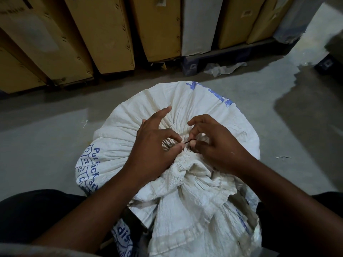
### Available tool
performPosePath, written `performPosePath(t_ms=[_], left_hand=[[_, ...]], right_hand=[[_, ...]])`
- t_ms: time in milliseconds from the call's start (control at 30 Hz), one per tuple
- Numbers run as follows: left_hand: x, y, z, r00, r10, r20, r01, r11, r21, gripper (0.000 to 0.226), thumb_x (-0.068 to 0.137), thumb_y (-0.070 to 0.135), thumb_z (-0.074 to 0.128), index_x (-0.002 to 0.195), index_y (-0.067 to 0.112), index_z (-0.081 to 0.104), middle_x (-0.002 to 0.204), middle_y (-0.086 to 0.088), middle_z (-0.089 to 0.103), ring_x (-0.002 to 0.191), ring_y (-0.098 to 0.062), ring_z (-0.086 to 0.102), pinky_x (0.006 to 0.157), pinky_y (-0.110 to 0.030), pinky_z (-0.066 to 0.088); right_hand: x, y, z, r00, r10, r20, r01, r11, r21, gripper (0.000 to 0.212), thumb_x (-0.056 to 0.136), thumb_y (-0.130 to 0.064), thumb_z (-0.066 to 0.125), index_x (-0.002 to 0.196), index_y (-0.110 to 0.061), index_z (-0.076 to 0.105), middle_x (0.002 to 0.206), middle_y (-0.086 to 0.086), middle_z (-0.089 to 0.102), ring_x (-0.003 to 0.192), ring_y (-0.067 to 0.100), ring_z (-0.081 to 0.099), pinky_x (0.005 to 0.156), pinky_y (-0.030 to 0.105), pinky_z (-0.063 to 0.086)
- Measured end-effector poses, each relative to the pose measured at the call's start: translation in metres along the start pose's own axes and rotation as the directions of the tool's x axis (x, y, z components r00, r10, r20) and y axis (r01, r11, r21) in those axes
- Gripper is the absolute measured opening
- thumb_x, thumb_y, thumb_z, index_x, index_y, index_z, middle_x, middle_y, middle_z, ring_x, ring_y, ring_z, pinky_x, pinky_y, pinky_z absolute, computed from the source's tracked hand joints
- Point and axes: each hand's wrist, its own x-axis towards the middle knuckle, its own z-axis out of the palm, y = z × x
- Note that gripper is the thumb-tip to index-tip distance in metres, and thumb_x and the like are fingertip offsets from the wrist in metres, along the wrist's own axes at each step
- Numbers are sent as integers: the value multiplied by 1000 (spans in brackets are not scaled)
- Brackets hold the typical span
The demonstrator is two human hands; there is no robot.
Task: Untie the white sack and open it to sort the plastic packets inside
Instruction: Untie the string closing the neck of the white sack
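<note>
Head view: sack on concrete floor

On the white sack we read blue print: "Put" and, below it, a broken "ick", beside a column of boxes marked "C2" and "C3". Lower down we make out "dis". The rest we cannot read.

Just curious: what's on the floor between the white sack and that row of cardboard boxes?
In the head view, mostly bare grey floor separates the white sack from the cardboard boxes; only a crumpled plastic scrap lies by the pallet.
</note>
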Motion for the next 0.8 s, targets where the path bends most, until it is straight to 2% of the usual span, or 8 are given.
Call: performPosePath(t_ms=[67, 133, 200, 267, 400, 500, 633, 800], left_hand=[[1, 2, 1, 1000, 11, 5, -11, 1000, 1, 6, 81, 36, 76, 85, 33, 79, 160, 18, 39, 151, -5, 31, 128, -50, 13], [1, 3, 1, 1000, 12, 6, -12, 1000, 10, 5, 79, 35, 73, 82, 32, 77, 156, 17, 43, 146, -6, 38, 124, -54, 24], [3, 3, -3, 1000, -20, -20, 20, 1000, 11, 5, 75, 36, 72, 77, 31, 74, 151, 18, 46, 137, -8, 48, 114, -52, 38], [4, 1, -7, 997, -52, -49, 52, 999, 7, 11, 72, 42, 69, 74, 32, 71, 146, 18, 48, 132, -10, 51, 110, -51, 42], [5, 5, -10, 998, 52, -26, -49, 994, 97, 33, 73, 61, 73, 95, 35, 75, 150, 13, 46, 143, -11, 43, 117, -58, 34], [0, 11, -4, 993, 119, -11, -117, 989, 95, 29, 84, 53, 67, 103, 34, 79, 152, 5, 49, 147, -18, 42, 118, -62, 28], [-3, 12, 3, 996, 39, -75, -41, 999, -20, 19, 83, 33, 63, 89, 34, 80, 143, 11, 55, 133, -12, 52, 109, -46, 44], [1, 19, 4, 994, -57, -96, 46, 992, -118, 7, 83, 21, 80, 84, 28, 81, 141, 12, 54, 132, -1, 52, 101, -15, 43]], right_hand=[[1, 0, 1, 1000, -20, -24, 19, 999, -36, 14, 87, -8, 74, 84, -21, 69, 124, -13, 58, 114, -2, 56, 87, 9, 41], [3, 1, -2, 997, -15, -74, 11, 999, -45, 14, 88, -7, 73, 86, -21, 69, 121, -11, 59, 111, -2, 57, 82, 4, 39], [3, 5, -7, 993, 11, -118, -13, 1000, -19, 15, 89, -6, 72, 87, -21, 68, 116, -11, 61, 108, 1, 59, 80, 10, 44], [3, 7, -10, 990, 47, -133, -38, 997, 66, 15, 91, -5, 70, 88, -19, 67, 111, -8, 63, 99, 7, 63, 75, 20, 49], [4, 0, -7, 988, 18, -155, 8, 987, 162, 6, 95, -11, 61, 93, -17, 63, 100, -3, 66, 89, 10, 61, 75, 26, 47], [4, -19, 5, 986, -68, -154, 109, 954, 278, 4, 96, -10, 55, 96, -10, 60, 95, 2, 60, 82, 10, 56, 69, 20, 47], [5, -33, 9, 976, -118, -184, 168, 943, 288, 7, 98, -3, 55, 96, -9, 59, 92, -3, 57, 73, 5, 51, 62, 14, 43], [4, -33, 4, 968, -89, -234, 166, 927, 335, 6, 98, -8, 59, 99, -13, 61, 91, -9, 60, 81, 7, 55, 65, 20, 46]])
